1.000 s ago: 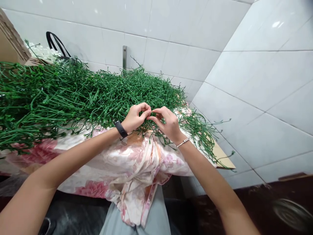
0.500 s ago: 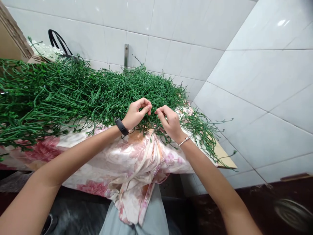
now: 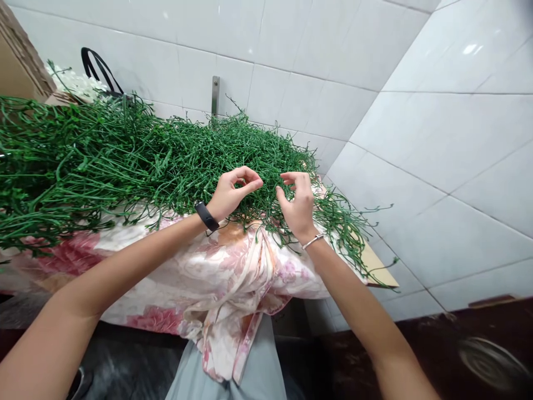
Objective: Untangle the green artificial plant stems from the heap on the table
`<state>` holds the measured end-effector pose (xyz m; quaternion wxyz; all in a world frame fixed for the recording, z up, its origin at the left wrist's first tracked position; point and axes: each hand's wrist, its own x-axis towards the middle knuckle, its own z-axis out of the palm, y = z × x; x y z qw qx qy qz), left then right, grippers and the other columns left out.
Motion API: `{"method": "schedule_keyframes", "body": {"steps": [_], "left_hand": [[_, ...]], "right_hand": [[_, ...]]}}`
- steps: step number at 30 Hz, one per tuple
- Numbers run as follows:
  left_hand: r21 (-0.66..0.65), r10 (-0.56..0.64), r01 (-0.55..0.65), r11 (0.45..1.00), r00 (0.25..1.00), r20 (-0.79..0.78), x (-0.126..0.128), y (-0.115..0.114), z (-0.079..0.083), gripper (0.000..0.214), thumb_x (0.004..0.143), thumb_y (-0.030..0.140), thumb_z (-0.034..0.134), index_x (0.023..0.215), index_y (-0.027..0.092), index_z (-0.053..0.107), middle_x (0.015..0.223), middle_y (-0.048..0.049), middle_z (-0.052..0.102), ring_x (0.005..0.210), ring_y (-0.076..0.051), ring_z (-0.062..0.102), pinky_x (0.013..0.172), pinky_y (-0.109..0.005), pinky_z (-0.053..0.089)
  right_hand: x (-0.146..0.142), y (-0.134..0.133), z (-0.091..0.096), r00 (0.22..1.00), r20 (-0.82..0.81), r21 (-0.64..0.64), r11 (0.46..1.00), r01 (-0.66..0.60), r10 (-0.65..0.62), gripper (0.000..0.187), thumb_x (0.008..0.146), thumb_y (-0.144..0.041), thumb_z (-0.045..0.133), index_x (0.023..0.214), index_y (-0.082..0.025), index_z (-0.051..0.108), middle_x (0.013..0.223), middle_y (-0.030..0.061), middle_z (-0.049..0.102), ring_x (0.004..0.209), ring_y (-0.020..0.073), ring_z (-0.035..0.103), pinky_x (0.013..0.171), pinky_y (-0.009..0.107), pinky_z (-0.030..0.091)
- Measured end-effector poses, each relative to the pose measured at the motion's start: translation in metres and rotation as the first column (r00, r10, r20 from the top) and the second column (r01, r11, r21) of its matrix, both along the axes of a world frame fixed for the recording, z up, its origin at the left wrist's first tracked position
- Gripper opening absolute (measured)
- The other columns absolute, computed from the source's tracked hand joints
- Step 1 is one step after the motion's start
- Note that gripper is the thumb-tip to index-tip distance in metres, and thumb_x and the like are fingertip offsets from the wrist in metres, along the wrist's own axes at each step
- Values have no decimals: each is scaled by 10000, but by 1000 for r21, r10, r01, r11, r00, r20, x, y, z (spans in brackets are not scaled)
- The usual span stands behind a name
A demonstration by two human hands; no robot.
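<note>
1. Fingers, left: the left hand (image 3: 235, 191) has thumb and forefinger tips brought together in a pinch pointing right; whether a thin piece sits between them cannot be told.
2. Fingers, right: the right hand (image 3: 298, 203) has thumb and forefinger spread apart, with nothing visible between them. A gap separates the two hands' fingertips.
3. Position of the green stems (image 3: 195, 150): the heap lies behind and beyond both sets of fingertips, reaching the near side of the left hand's fingers as well.
4. Long axis: the heap runs left to right, crosswise to the forearms. It extends far to the left of the left fingers and only a short way past the right ones.
5. Nearer hand: the left hand is closer to the main mass. The right hand is closer to the loose spray (image 3: 343, 222), which slants rightward and towards the person from its fingers.
6. Support: the floral cloth (image 3: 154, 286) shows below the fingers, on the person's side.
</note>
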<state>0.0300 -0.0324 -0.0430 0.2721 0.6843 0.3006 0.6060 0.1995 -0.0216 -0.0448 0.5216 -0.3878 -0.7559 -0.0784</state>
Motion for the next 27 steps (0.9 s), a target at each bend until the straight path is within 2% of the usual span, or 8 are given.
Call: {"method": "schedule_keyframes", "body": {"steps": [5,8,13,17,22,27], "left_hand": [[26,14,-14,1000,1000,-4,1,-1,1,117,739,267,589,716,153,573,691,0,563,642,-73,498,627,-216,399],[21,14,-14,1000,1000,3,1,-2,1,125,747,278,582,723,156,567,685,0,571,629,-73,509,622,-217,408],[-8,17,-17,1000,999,40,1,-1,2,139,754,284,573,728,148,555,664,3,571,595,-66,523,609,-213,418],[-12,22,-22,1000,998,54,0,0,2,132,750,270,579,717,145,551,659,6,561,583,-61,522,603,-212,419],[-13,31,-31,999,998,52,-1,1,2,127,749,268,581,713,150,552,660,5,567,585,-64,528,604,-214,424],[-19,38,-37,999,999,38,1,-1,2,147,744,289,584,707,148,569,635,4,585,578,-68,536,600,-216,434]], "right_hand": [[-2,-7,4,995,1,1,995,-97,97,236,764,-172,521,992,-207,470,958,53,500,840,159,511,723,334,440],[-2,-10,5,985,42,33,985,-168,166,175,791,-169,491,952,-235,511,954,44,490,878,164,502,737,341,441],[-2,-8,4,995,12,72,993,-98,98,133,791,-156,493,799,-236,599,827,28,455,831,157,488,743,358,438],[-2,-6,5,991,-71,19,994,-108,109,115,789,-180,516,842,-222,609,842,27,486,767,129,492,675,310,444],[2,-5,7,972,-216,26,995,-93,97,114,811,-223,496,897,-210,569,856,29,526,729,118,490,670,306,431],[4,-2,7,975,-184,-32,991,-130,122,153,806,-177,478,893,-206,601,893,37,543,794,125,519,674,295,440]]}}
